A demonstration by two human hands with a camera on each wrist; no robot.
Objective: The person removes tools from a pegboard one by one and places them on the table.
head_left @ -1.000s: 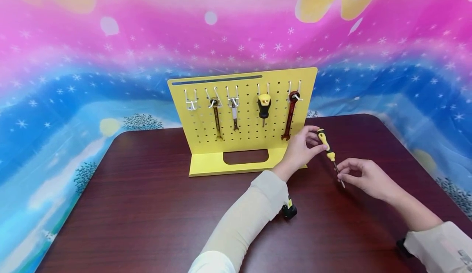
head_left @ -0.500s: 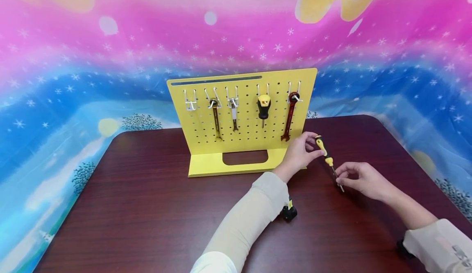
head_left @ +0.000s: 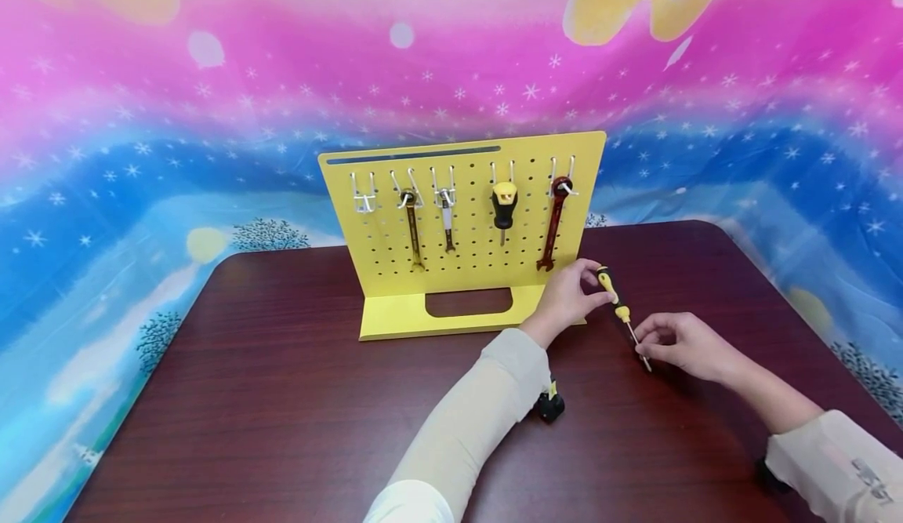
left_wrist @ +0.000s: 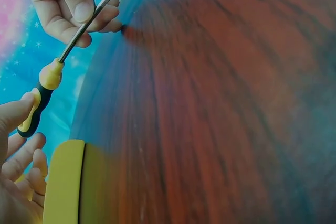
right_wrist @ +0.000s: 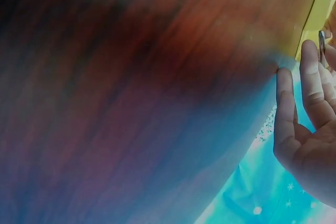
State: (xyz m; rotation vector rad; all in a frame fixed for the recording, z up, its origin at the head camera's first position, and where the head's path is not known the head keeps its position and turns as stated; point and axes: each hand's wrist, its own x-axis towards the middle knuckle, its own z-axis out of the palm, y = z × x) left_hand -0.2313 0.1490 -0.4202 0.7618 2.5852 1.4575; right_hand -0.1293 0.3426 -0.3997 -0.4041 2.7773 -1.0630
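A yellow-and-black screwdriver (head_left: 608, 284) slants above the table at the right of the pegboard, handle up and tip down toward me. My left hand (head_left: 567, 299) pinches its handle between thumb and fingers. Thumb and fingers of my right hand (head_left: 684, 344) hold the metal shaft near the tip. The left wrist view shows the screwdriver's yellow collar (left_wrist: 51, 74) and bare shaft, with the tip sticking out past the right thumb. In the right wrist view, the right hand (right_wrist: 315, 135) hides most of the screwdriver; only a bit of metal shows.
A yellow pegboard (head_left: 466, 268) stands on the dark wooden table (head_left: 282, 397). On its hooks hang several wrenches, among them a red one (head_left: 553, 229), and a stubby screwdriver (head_left: 504, 205). The leftmost hook (head_left: 364, 201) bears nothing. A patterned cloth (head_left: 451, 52) surrounds the table.
Both hands have shifted slightly left and down with the screwdriver, still holding its handle and shaft. The tools on the pegboard have stayed in place.
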